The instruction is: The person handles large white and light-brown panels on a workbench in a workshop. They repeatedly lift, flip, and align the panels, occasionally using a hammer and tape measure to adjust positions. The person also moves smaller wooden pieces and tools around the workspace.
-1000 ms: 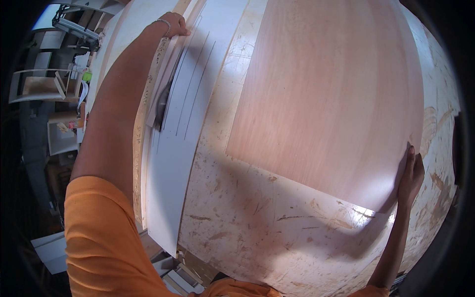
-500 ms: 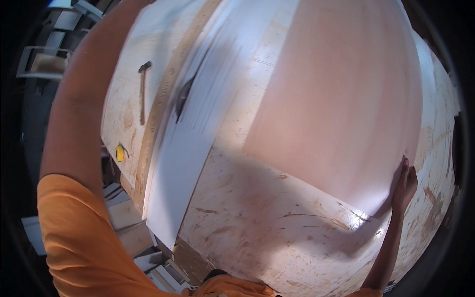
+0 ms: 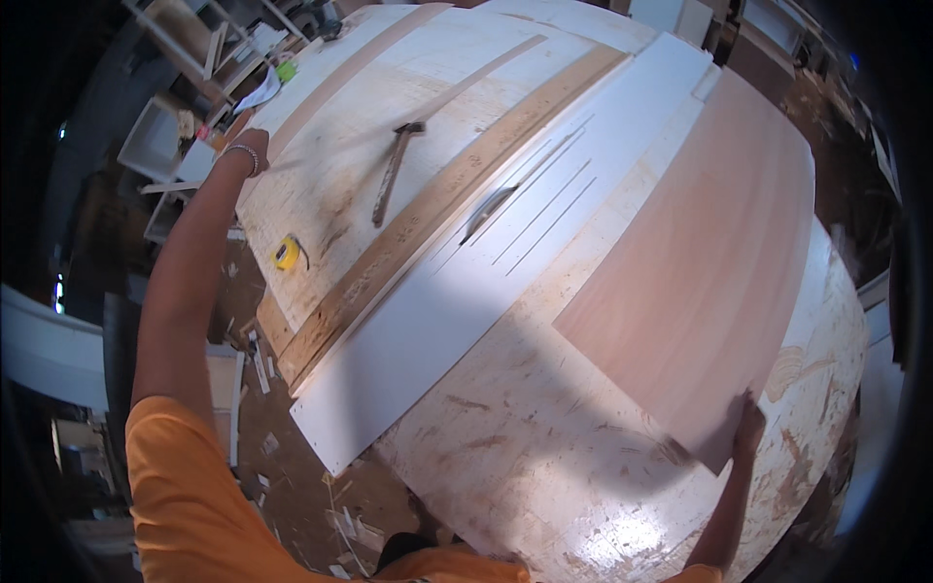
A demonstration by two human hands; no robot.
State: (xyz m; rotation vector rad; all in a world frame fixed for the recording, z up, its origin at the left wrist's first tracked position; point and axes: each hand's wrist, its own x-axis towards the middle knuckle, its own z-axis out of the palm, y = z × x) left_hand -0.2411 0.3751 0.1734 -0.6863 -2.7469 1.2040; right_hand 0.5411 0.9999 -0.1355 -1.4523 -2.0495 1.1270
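Note:
My right hand (image 3: 748, 428) is closed on the right edge of a thin reddish-brown plywood sheet (image 3: 705, 262), close to its near corner. The sheet lies slanted across the right side of a worn, pale worktable (image 3: 466, 408). At the table's far left edge my left hand (image 3: 251, 151), with a bracelet at the wrist, has its fingers curled. It is beside the near end of a narrow wood strip (image 3: 335, 83); whether it grips the strip cannot be made out. Between my arms, a saw blade (image 3: 488, 212) protrudes through a slotted white panel (image 3: 428, 330).
Along the white panel runs a long wooden board (image 3: 457, 185), a fence-like straight edge. Left of it lie a hammer (image 3: 397, 173) and a yellow tape measure (image 3: 288, 254). Offcuts litter the floor (image 3: 292, 466), and pale frames (image 3: 160, 141) stand beyond the table's left side.
The view has swung, bringing my left hand and more of the table's far side into sight. My right hand stays on the plywood's edge, now appearing nearer its corner.

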